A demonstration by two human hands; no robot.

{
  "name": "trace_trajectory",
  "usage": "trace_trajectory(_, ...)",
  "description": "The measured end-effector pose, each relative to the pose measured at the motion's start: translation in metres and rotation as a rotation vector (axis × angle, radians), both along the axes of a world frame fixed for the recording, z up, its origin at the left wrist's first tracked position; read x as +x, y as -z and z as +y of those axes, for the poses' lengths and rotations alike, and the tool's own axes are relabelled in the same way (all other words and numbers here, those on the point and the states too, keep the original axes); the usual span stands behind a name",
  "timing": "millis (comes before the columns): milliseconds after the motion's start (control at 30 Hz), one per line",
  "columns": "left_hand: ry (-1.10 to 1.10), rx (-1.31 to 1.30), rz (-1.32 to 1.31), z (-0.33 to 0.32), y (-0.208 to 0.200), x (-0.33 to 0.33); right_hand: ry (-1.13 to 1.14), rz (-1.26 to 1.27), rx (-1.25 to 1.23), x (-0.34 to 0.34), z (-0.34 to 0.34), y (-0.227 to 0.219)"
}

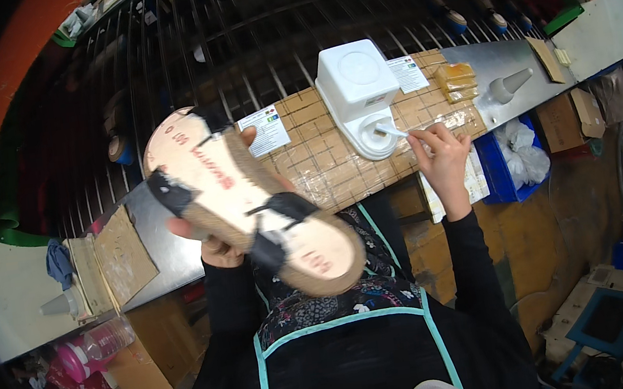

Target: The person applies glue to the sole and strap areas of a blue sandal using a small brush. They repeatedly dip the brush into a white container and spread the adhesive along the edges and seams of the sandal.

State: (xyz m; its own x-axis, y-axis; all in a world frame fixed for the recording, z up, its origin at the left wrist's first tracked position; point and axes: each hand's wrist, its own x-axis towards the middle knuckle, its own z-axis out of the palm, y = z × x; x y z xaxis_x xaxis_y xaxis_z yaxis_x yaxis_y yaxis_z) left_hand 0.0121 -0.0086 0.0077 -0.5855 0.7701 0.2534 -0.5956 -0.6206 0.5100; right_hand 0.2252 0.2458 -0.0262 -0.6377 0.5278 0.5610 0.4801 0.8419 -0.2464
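My left hand (pixel 220 250) holds a sandal (pixel 229 193) from beneath, raised over the bench's near edge. Its cream underside faces up, with black strap ends folded onto it and a brown band along the side. Some of the left fingers are hidden behind it. My right hand (pixel 444 157) pinches a thin white-handled brush (pixel 391 130). The brush's far end dips into the round cup (pixel 375 140) at the foot of a white plastic dispenser (pixel 355 78); its tip is hard to see there.
Tape-covered cardboard (pixel 315 159) lies under the dispenser. Right of it are a yellowish block (pixel 456 82) and a grey cone (pixel 510 86). A blue crate (pixel 509 168) holds white plastic bags. Beyond the bench runs a rack of metal bars (pixel 229 48), with several shoes at its right.
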Motion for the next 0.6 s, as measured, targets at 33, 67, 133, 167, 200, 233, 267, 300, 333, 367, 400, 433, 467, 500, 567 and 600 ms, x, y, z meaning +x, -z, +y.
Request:
trace_trajectory(33, 0.06, 0.045, -0.064, 0.001, -0.001, 0.0, -0.018, -0.008, 0.04, -0.003, 0.002, 0.001)
trace_trajectory(67, 0.079, 0.094, -0.087, 0.002, 0.0, -0.001, -0.036, -0.014, 0.079, -0.006, 0.003, 0.001)
trace_trajectory(133, 0.156, 0.1, -0.11, -0.003, 0.005, -0.006, -0.054, -0.048, 0.107, -0.009, 0.006, 0.001)
trace_trajectory(167, 0.316, 0.199, -0.103, -0.007, 0.009, -0.008, -0.059, -0.066, 0.118, -0.01, 0.007, 0.0)
trace_trajectory(200, 0.366, 0.163, -0.059, -0.01, 0.013, -0.012, -0.064, -0.079, 0.134, -0.01, 0.007, 0.0)
trace_trajectory(233, 0.339, 0.06, -0.158, -0.018, 0.018, -0.008, -0.077, -0.096, 0.124, -0.01, 0.008, -0.001)
trace_trajectory(267, 0.333, -0.021, -0.258, -0.024, 0.022, -0.007, -0.088, -0.108, 0.116, -0.009, 0.009, -0.002)
trace_trajectory(300, 0.373, 0.012, -0.204, -0.023, 0.028, -0.009, -0.099, -0.121, 0.108, -0.008, 0.009, -0.001)
trace_trajectory(333, 0.371, 0.02, -0.172, -0.024, 0.032, -0.01, -0.103, -0.129, 0.064, -0.006, 0.011, -0.001)
trace_trajectory(367, 0.379, 0.035, -0.135, -0.025, 0.036, -0.012, -0.105, -0.135, 0.019, -0.005, 0.013, 0.0)
trace_trajectory(400, 0.388, 0.05, -0.098, -0.024, 0.039, -0.014, -0.115, -0.131, -0.014, -0.003, 0.016, 0.001)
trace_trajectory(433, 0.456, 0.094, -0.163, -0.025, 0.04, -0.015, -0.115, -0.1, -0.113, -0.002, 0.019, 0.004)
trace_trajectory(467, 0.409, 0.022, -0.165, -0.024, 0.04, -0.018, -0.125, -0.059, -0.2, -0.001, 0.023, 0.006)
trace_trajectory(500, 0.289, -0.073, -0.255, -0.03, 0.039, -0.01, -0.133, -0.023, -0.283, 0.001, 0.027, 0.009)
trace_trajectory(567, 0.231, -0.119, -0.329, -0.031, 0.037, -0.006, -0.09, -0.027, -0.655, 0.003, 0.032, 0.013)
trace_trajectory(600, 0.172, -0.186, -0.331, -0.029, 0.037, -0.004, -0.04, -0.045, -0.848, 0.004, 0.033, 0.014)
